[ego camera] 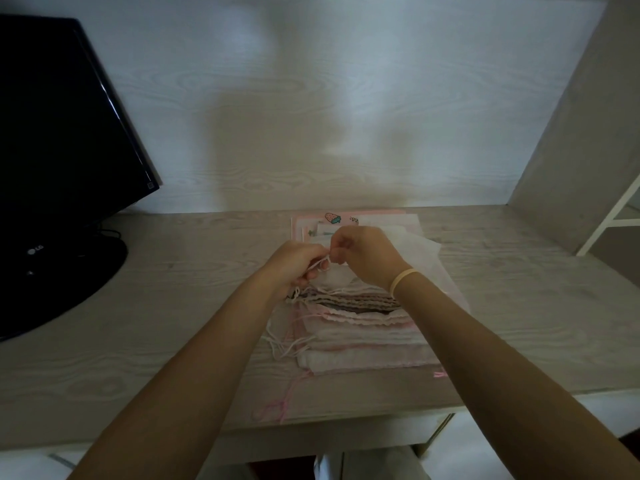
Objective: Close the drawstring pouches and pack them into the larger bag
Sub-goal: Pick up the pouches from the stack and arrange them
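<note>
A stack of pale pink and white drawstring pouches (363,334) lies flat on the desk in front of me, with loose white strings trailing at its left edge. Above the stack, my left hand (294,268) and my right hand (367,254) meet and both pinch a white drawstring (320,263) of a sheer white pouch (337,277) held between them. Behind the hands lies a larger pink bag (346,218) printed with a strawberry, partly covered by sheer white fabric (420,251). A pink cord (284,400) trails toward the desk's front edge.
A black monitor (59,140) on a round base stands at the left of the pale wood desk (156,323). A wall panel rises behind. A grey side panel (581,133) and white frame close off the right.
</note>
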Demonstrator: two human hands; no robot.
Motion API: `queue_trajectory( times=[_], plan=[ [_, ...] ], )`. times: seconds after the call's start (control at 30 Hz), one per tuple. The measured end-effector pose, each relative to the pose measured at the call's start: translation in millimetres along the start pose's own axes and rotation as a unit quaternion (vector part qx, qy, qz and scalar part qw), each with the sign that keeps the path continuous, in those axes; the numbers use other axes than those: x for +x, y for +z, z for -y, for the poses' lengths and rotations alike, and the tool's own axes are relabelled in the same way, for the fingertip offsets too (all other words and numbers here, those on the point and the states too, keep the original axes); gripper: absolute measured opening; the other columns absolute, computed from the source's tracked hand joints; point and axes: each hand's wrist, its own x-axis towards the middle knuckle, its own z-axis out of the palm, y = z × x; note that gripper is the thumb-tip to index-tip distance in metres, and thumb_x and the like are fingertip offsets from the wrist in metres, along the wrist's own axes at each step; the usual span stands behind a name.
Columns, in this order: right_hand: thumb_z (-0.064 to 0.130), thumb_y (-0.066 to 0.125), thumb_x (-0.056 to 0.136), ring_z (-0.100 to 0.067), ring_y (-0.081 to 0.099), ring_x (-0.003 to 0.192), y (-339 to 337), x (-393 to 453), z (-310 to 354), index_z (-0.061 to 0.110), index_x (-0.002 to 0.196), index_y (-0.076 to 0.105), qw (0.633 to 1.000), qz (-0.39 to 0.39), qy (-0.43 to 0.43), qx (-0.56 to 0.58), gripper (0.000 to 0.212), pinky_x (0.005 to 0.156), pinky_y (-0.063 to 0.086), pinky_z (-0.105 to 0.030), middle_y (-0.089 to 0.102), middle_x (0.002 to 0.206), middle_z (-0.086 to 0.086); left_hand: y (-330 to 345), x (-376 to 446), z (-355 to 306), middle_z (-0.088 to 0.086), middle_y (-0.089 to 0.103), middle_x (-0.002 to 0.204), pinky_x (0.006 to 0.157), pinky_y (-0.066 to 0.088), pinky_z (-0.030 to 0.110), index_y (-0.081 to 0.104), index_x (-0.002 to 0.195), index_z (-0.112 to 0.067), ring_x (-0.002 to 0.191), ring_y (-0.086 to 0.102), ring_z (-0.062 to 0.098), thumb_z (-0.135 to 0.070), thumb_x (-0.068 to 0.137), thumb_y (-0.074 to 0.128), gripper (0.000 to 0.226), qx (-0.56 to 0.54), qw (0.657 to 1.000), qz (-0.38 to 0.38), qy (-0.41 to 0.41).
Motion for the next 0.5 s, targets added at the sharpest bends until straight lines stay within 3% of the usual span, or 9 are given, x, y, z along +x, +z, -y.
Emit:
queue_trajectory(
  times=[0.1, 0.23, 0.33, 0.47, 0.5],
  plan=[
    [0.006, 0.057, 0.091, -0.023, 0.063, 0.082, -0.6, -1.7, -3.4, 0.008, 0.086, 0.063, 1.0, 0.018, 0.001, -0.021, 0.008, 0.076, 0.051, -0.033, 0.068, 0.086, -0.007, 0.0, 1.3, 0.7, 0.004, 0.053, 0.058, 0.039, 0.022, 0.022, 0.065, 0.076, -0.004, 0.044, 0.038, 0.012, -0.019, 0.089, 0.06, 0.021, 0.024, 1.0, -0.007, 0.001],
    [0.006, 0.052, 0.095, -0.02, 0.057, 0.08, -5.3, -4.8, -12.4, 0.013, 0.083, 0.057, 0.997, 0.04, 0.048, 0.044, 0.015, 0.072, 0.047, -0.025, 0.061, 0.083, -0.004, -1.8, 4.2, 4.2, 0.007, 0.05, 0.064, 0.04, 0.024, 0.021, 0.068, 0.081, -0.002, 0.046, 0.037, 0.011, -0.02, 0.091, 0.062, 0.022, 0.013, 0.999, -0.022, 0.023],
    [0.003, 0.049, 0.097, -0.019, 0.062, 0.084, -7.7, -8.7, -14.0, 0.014, 0.081, 0.055, 0.986, 0.045, 0.073, 0.142, 0.02, 0.077, 0.051, -0.024, 0.062, 0.082, -0.003, -1.4, 3.8, 6.2, -0.002, 0.058, 0.064, 0.04, 0.028, 0.018, 0.071, 0.083, -0.005, 0.049, 0.039, 0.008, -0.015, 0.094, 0.06, 0.018, 0.003, 0.998, -0.026, 0.05],
    [0.007, 0.057, 0.093, -0.017, 0.062, 0.082, -12.5, -10.4, -11.9, 0.008, 0.09, 0.058, 0.983, 0.053, 0.067, 0.165, 0.003, 0.076, 0.051, -0.022, 0.066, 0.087, -0.009, 0.1, 2.2, 6.4, -0.002, 0.066, 0.076, 0.042, 0.032, 0.015, 0.071, 0.096, -0.007, 0.051, 0.043, 0.007, -0.009, 0.094, 0.059, 0.013, 0.033, 0.996, -0.041, 0.076],
    [0.007, 0.062, 0.09, -0.018, 0.064, 0.083, -12.4, -10.4, -9.2, 0.004, 0.094, 0.057, 0.98, 0.051, 0.066, 0.181, 0.007, 0.077, 0.052, -0.025, 0.068, 0.09, -0.013, 0.6, 2.1, 6.1, -0.001, 0.068, 0.079, 0.045, 0.035, 0.015, 0.07, 0.1, -0.01, 0.053, 0.046, 0.006, -0.009, 0.093, 0.06, 0.012, 0.053, 0.994, -0.047, 0.085]
  ],
)
